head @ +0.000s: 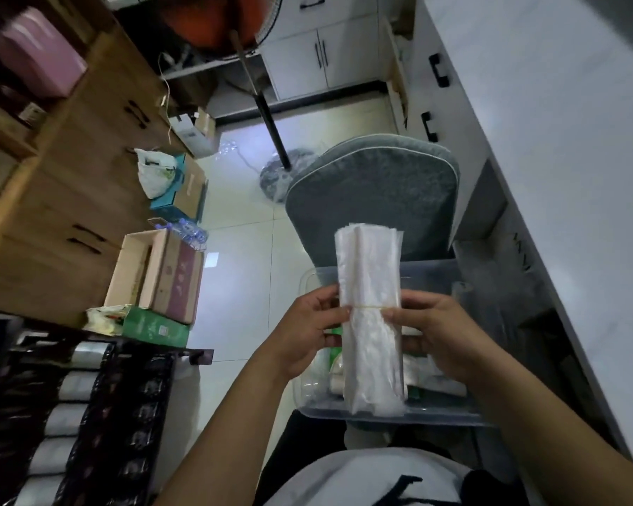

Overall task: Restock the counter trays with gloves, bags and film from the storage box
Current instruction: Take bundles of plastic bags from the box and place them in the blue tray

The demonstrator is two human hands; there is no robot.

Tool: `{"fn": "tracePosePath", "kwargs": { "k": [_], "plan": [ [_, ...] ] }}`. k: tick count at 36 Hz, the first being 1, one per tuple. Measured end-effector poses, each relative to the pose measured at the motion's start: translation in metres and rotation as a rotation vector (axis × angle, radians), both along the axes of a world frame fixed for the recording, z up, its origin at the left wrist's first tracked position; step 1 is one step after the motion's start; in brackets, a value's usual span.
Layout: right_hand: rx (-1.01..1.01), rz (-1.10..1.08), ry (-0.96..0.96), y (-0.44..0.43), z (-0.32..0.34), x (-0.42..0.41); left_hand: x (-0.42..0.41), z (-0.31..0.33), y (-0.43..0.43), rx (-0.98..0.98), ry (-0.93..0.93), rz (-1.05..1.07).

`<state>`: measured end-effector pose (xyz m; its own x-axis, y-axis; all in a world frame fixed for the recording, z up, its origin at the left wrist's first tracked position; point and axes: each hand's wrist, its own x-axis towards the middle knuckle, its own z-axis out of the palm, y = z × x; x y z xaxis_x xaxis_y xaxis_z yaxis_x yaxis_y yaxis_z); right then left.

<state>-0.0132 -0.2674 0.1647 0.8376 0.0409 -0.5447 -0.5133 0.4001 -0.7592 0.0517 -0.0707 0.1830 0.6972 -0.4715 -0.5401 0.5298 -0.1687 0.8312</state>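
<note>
A long bundle of clear plastic bags [371, 283], bound round its middle by a thin rubber band, stands upright over the clear plastic storage box [309, 399]. My left hand [304, 334] grips the bundle's left side at the band. My right hand [435, 334] grips its right side at the same height. Under the bundle, inside the box, lie white rolls and a green packet [335, 354], partly hidden. The box rests on a grey cushioned chair [373, 191].
A white counter with dark-handled drawers [549, 140] runs along the right. Wooden cabinets [74, 169] stand on the left with cardboard boxes [161, 275] and a green box [154, 325] at their foot. A black rack [88, 414] is at the lower left. A fan stand [271, 140] rises behind the chair.
</note>
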Motion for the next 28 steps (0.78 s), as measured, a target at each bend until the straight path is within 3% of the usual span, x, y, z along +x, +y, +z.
{"fn": "tracePosePath", "kwargs": {
  "k": [4,8,12,14,20,28],
  "plan": [
    [-0.053,-0.078,0.009,0.004,-0.002,-0.012,-0.004,0.0,-0.002,-0.014,0.048,-0.029],
    [-0.153,-0.15,-0.021,0.005,0.005,-0.03,-0.009,-0.002,-0.013,0.052,-0.034,-0.101],
    [-0.379,-0.318,-0.042,0.014,0.016,-0.049,-0.013,-0.004,-0.029,0.015,-0.044,-0.184],
    [-0.531,-0.368,-0.002,0.018,0.02,-0.061,-0.014,-0.003,-0.034,-0.026,-0.027,-0.243],
    [-0.72,-0.539,0.174,0.043,0.036,-0.107,-0.027,0.002,-0.037,-0.093,-0.042,-0.435],
    [-0.403,-0.771,0.164,0.12,0.052,-0.188,-0.063,-0.001,-0.009,-0.274,0.107,-0.666]
  ]
}}
